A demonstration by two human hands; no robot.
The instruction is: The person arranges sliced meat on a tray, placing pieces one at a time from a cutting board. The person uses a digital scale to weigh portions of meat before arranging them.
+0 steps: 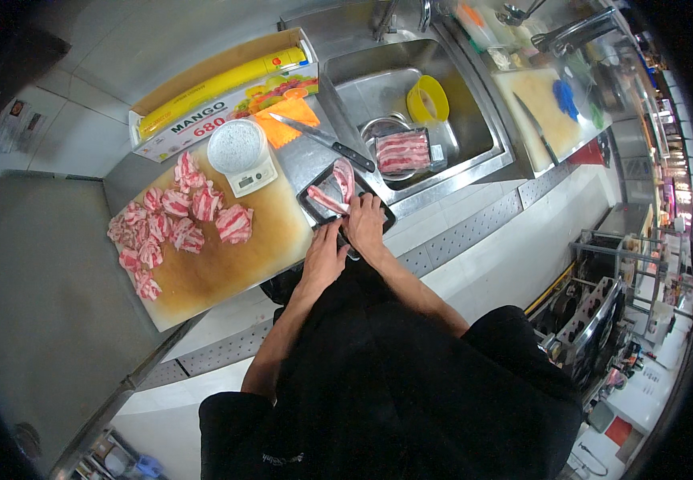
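A black tray [308, 206] sits on the steel counter just in front of me, at the right of the cutting board. Folded strips of raw pork belly [342, 180] lie in it. Over the tray's near right part, my right hand [365, 222] has its fingers bent down at the ends of the strips, closed on the meat as far as I can see. At the near left edge of the tray is my left hand [326, 258], its fingers drawn together; whatever is under the fingertips stays hidden. A knife [338, 150] with a black handle rests just beyond the tray.
Several piles of sliced pork [177, 204] and a white scale [244, 164] occupy the cutting board [226, 264]. Behind are an orange cloth [289, 120] and a boxed yellow roll [218, 88]. The sink [474, 120] contains a yellow bowl [428, 99] and packed pork [402, 152].
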